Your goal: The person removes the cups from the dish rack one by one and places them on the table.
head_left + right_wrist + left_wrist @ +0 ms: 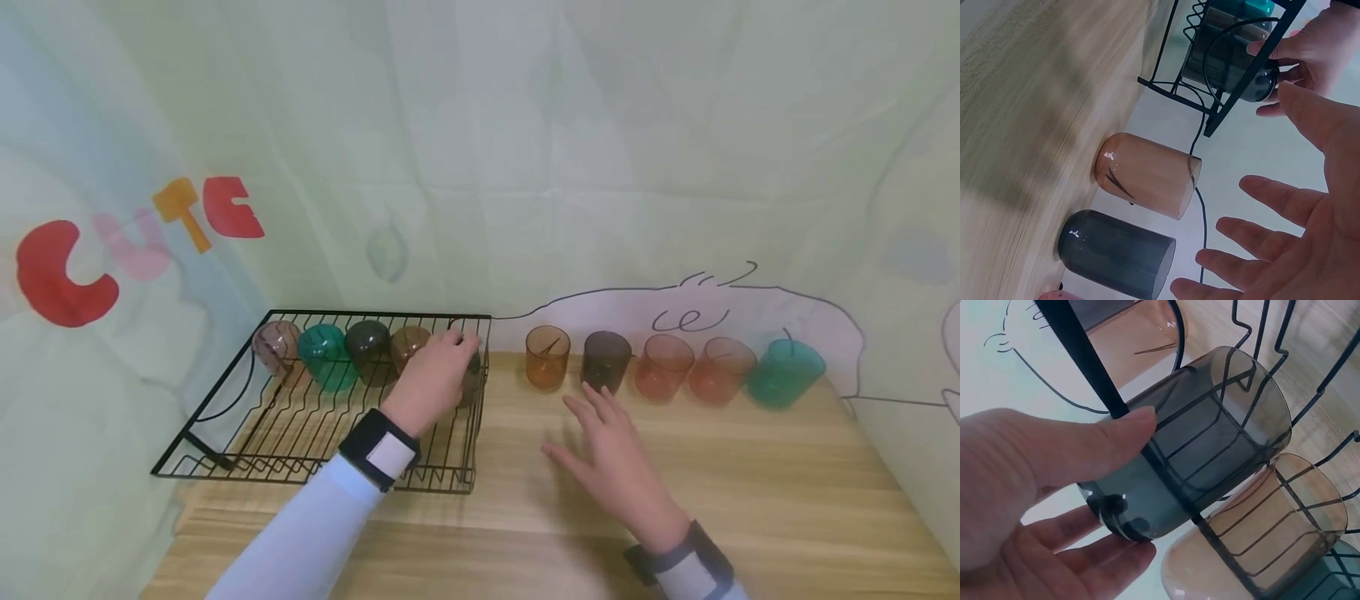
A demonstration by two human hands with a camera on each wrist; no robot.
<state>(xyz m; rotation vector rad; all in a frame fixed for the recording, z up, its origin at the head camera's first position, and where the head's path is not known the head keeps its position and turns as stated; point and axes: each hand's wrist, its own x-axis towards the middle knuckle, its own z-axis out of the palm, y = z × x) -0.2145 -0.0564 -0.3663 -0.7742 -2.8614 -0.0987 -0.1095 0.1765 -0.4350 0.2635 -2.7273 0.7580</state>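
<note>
My left hand [429, 379] is at the right end of the black wire rack [480, 433]. It holds a dark grey see-through cup [1210, 419] by its base end, thumb on one side and fingers on the other. That cup is upside down inside the rack, beside a brown cup [409, 342]; the hand mostly hides it in the head view. My right hand [618, 471] hovers over the table with fingers spread, holding nothing. Nearest to it are a dark cup [606, 354] and an amber cup [547, 358], both upright on the table.
Farther left in the rack, upside down, are another dark cup [367, 346], a teal cup [326, 350] and a pale pinkish cup [276, 342]. Two reddish cups, one left [663, 367] and one right [722, 371], and a teal cup [787, 375] continue the table row. A printed curtain [525, 167] hangs behind.
</note>
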